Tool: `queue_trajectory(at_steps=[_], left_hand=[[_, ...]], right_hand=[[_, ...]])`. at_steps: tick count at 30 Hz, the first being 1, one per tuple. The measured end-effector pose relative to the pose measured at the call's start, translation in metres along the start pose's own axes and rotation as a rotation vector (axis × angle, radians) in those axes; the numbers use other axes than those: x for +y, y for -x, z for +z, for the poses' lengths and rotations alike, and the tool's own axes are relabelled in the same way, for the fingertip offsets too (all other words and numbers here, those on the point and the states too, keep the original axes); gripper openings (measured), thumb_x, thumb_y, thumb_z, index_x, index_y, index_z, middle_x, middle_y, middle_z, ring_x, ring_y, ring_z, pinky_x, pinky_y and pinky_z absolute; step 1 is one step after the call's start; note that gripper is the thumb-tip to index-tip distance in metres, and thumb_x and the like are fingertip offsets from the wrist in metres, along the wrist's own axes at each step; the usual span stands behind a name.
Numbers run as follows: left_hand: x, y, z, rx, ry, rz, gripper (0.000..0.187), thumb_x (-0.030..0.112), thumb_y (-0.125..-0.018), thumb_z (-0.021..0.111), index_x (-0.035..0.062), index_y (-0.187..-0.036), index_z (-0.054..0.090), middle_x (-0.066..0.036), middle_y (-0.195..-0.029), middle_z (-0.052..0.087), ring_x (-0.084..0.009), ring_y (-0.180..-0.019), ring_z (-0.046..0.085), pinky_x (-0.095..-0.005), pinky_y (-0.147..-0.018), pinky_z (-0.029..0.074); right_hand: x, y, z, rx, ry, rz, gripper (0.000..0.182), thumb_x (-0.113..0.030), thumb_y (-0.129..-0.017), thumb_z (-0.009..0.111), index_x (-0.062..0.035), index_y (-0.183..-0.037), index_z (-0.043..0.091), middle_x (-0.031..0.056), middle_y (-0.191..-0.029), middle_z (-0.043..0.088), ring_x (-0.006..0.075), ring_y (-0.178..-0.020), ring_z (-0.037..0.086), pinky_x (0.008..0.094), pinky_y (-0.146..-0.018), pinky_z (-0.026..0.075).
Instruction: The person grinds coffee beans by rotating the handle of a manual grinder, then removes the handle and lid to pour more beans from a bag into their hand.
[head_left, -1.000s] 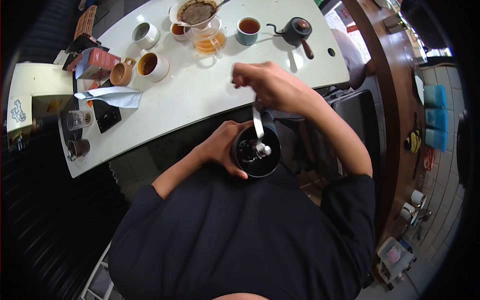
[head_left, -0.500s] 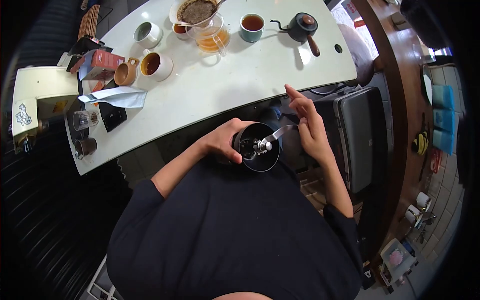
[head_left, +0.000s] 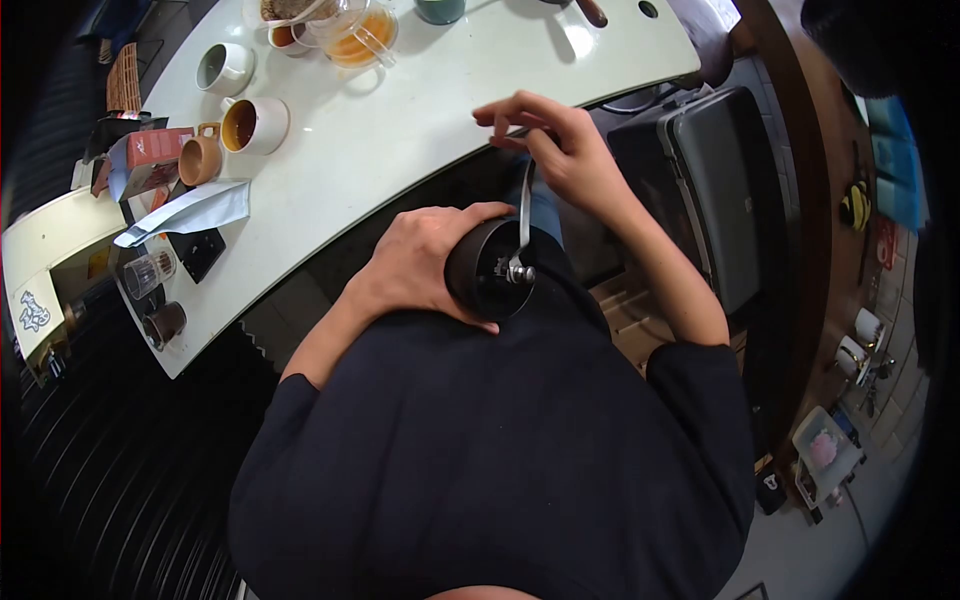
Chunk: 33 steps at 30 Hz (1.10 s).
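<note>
A black hand coffee grinder point(head_left: 488, 275) sits against my chest, just below the white table's point(head_left: 420, 150) near edge. My left hand point(head_left: 420, 265) is wrapped around its body. A silver crank arm point(head_left: 524, 215) rises from the grinder's centre toward the table. My right hand point(head_left: 555, 150) is closed on the crank's knob at the far end, over the table edge; the knob itself is hidden in my fingers.
On the table stand a glass server of amber liquid point(head_left: 352, 40), a white cup point(head_left: 255, 125), a tan mug point(head_left: 200, 160), another white cup point(head_left: 222, 68), a red-brown box point(head_left: 150, 155) and a pale blue bag point(head_left: 185, 212). A grey case point(head_left: 715, 190) lies right of me.
My right hand has swung the crank around, from pointing at the table, out to the right, and back toward the table. The view has tilted down, so the table sits higher in frame.
</note>
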<state>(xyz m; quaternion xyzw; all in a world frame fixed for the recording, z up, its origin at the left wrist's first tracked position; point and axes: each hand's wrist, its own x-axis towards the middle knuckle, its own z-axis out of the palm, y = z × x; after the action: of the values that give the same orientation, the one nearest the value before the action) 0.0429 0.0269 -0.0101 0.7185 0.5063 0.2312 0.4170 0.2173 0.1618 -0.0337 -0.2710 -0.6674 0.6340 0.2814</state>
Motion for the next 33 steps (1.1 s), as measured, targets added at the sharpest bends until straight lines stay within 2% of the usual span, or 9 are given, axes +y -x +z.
queue_trajectory(at_steps=[3, 9, 12, 17, 20, 25, 26, 30, 33], left_hand=[[-0.005, 0.008, -0.002, 0.141, 0.050, 0.149, 0.094, 0.046, -0.045, 0.092, 0.0072, -0.122, 0.056, -0.010, -0.092, 0.066, -0.0311, -0.083, 0.067, -0.0391, -0.078, 0.053], [0.012, 0.015, -0.018, 0.217, 0.398, 0.179, 0.103, 0.041, -0.040, 0.097, 0.0009, -0.122, 0.049, -0.010, -0.096, 0.066, -0.0211, -0.089, 0.070, -0.0319, -0.080, 0.055], [0.037, 0.014, -0.031, 0.115, 0.369, 0.120, 0.108, 0.040, -0.041, 0.098, 0.0000, -0.126, 0.045, -0.014, -0.103, 0.066, -0.0247, -0.091, 0.070, -0.0345, -0.082, 0.055], [0.005, 0.027, -0.004, 0.294, 0.363, 0.222, 0.115, 0.043, -0.044, 0.097, -0.0037, -0.133, 0.042, -0.015, -0.108, 0.064, -0.0237, -0.096, 0.068, -0.0335, -0.088, 0.052], [-0.015, 0.052, 0.023, 0.315, 0.931, -0.209, 0.120, 0.049, -0.045, 0.095, -0.0064, -0.135, 0.040, -0.014, -0.114, 0.061, -0.0200, -0.104, 0.063, -0.0331, -0.091, 0.049], [-0.019, 0.059, 0.022, 0.327, 1.118, -0.126, 0.114, 0.054, -0.049, 0.091, -0.0075, -0.132, 0.043, -0.011, -0.121, 0.056, -0.0176, -0.113, 0.055, -0.0347, -0.095, 0.046], [-0.046, 0.068, 0.048, 0.408, 1.048, -0.015, 0.111, 0.055, -0.049, 0.090, -0.0076, -0.129, 0.045, -0.010, -0.117, 0.057, -0.0166, -0.108, 0.058, -0.0325, -0.093, 0.047], [-0.029, 0.042, 0.015, 0.294, 0.866, 0.203, 0.108, 0.056, -0.048, 0.090, -0.0078, -0.125, 0.048, -0.007, -0.107, 0.062, -0.0150, -0.097, 0.062, -0.0303, -0.088, 0.050], [-0.044, 0.060, 0.016, 0.269, 1.165, -0.266, 0.108, 0.058, -0.049, 0.089, -0.0051, -0.127, 0.049, -0.008, -0.116, 0.061, -0.0152, -0.102, 0.062, -0.0313, -0.088, 0.050]], right_hand=[[-0.035, -0.014, -0.001, -0.185, 0.092, -0.118, 0.035, 0.017, -0.074, 0.033, 0.0054, -0.096, 0.057, 0.0154, -0.110, 0.067, 0.0219, -0.110, 0.064, 0.0332, -0.096, 0.052], [-0.093, -0.056, -0.001, -0.384, 0.379, -0.327, 0.038, 0.013, -0.079, 0.032, 0.0040, -0.103, 0.060, 0.0137, -0.099, 0.068, 0.0220, -0.096, 0.069, 0.0342, -0.086, 0.057], [-0.099, -0.055, 0.007, -0.332, 0.296, -0.423, 0.028, 0.010, -0.078, 0.045, 0.0001, -0.101, 0.058, 0.0123, -0.093, 0.069, 0.0231, -0.084, 0.072, 0.0336, -0.075, 0.058], [-0.064, -0.062, 0.011, -0.407, 0.253, -0.112, 0.038, 0.009, -0.083, 0.028, 0.0045, -0.109, 0.055, 0.0140, -0.107, 0.064, 0.0220, -0.096, 0.069, 0.0335, -0.088, 0.057], [-0.055, -0.058, 0.015, -0.417, 0.265, -0.043, 0.040, 0.011, -0.081, 0.028, 0.0047, -0.111, 0.054, 0.0153, -0.111, 0.063, 0.0236, -0.100, 0.068, 0.0342, -0.091, 0.056], [-0.060, -0.031, 0.015, -0.362, 0.252, -0.107, 0.055, 0.017, -0.069, 0.029, 0.0040, -0.118, 0.051, 0.0158, -0.127, 0.057, 0.0236, -0.124, 0.055, 0.0381, -0.109, 0.043], [-0.060, -0.024, 0.016, -0.292, 0.237, -0.177, 0.058, 0.014, -0.068, 0.035, -0.0007, -0.123, 0.051, 0.0168, -0.115, 0.061, 0.0328, -0.113, 0.059, 0.0395, -0.106, 0.044], [-0.066, 0.006, 0.007, -0.256, 0.259, -0.031, 0.059, 0.015, -0.068, 0.033, -0.0008, -0.121, 0.051, 0.0177, -0.123, 0.058, 0.0308, -0.116, 0.059, 0.0366, -0.104, 0.045], [-0.076, 0.028, 0.013, -0.317, 0.209, -0.156, 0.052, 0.018, -0.065, 0.036, -0.0018, -0.109, 0.053, 0.0239, -0.139, 0.049, 0.0379, -0.129, 0.051, 0.0445, -0.106, 0.042]])
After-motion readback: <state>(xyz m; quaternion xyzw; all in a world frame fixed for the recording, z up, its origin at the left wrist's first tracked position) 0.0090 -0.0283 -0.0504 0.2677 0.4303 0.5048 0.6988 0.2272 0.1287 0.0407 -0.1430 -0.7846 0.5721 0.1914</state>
